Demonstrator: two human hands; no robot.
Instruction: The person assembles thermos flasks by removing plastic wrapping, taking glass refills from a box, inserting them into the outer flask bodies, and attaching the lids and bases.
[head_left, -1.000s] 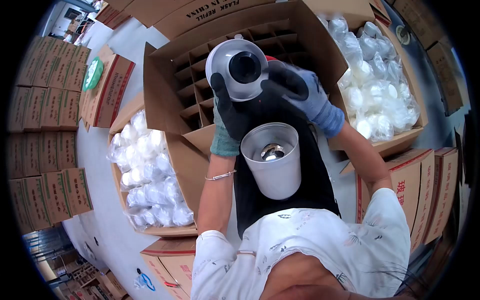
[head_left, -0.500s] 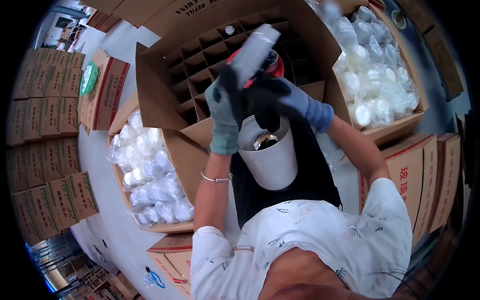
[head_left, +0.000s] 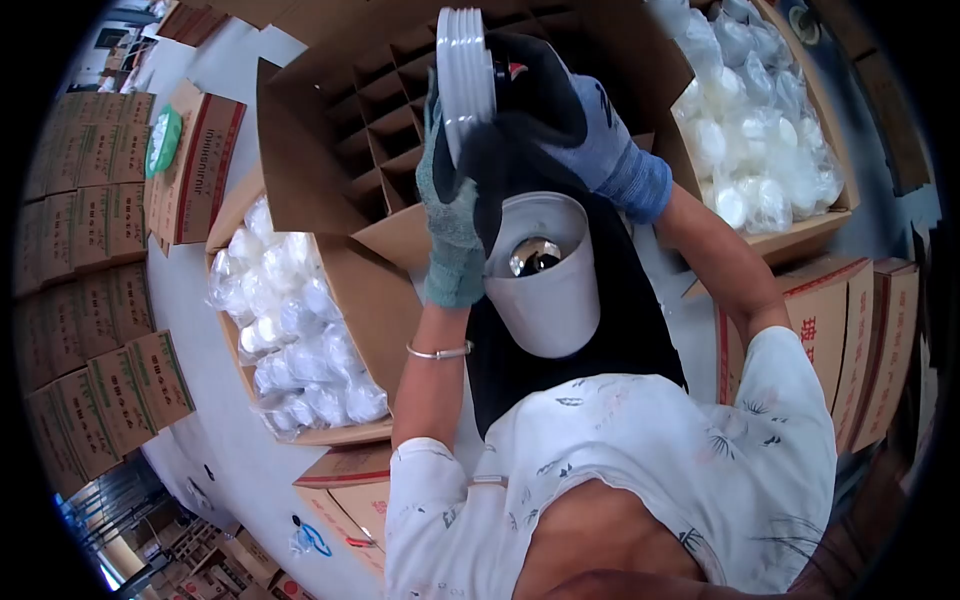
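Note:
A pale ribbed round part point(head_left: 466, 78) stands edge-on above the lap. My left hand point(head_left: 455, 190), in a green and black glove, grips its lower edge. My right hand point(head_left: 570, 125), in a blue and black glove, is closed at the part's right side, near a small black and red piece point(head_left: 508, 72); whether it holds that piece is unclear. Just below the hands, a white cylindrical container point(head_left: 546, 305) rests on the dark cloth over the lap, with a shiny silvery round object point(head_left: 534, 258) inside.
Behind the hands is an open carton point(head_left: 310, 150) with cardboard dividers. Boxes of plastic-wrapped white parts flank it at the left point(head_left: 300, 335) and right point(head_left: 745, 145). Stacked cartons point(head_left: 100, 240) stand far left, and more cartons point(head_left: 835, 330) at the right. A green bowl point(head_left: 163, 142) sits on another carton.
The pale round part has turned from face-up to edge-on and moved up slightly. My right hand has come in against its right side. The red piece behind it is now mostly hidden.

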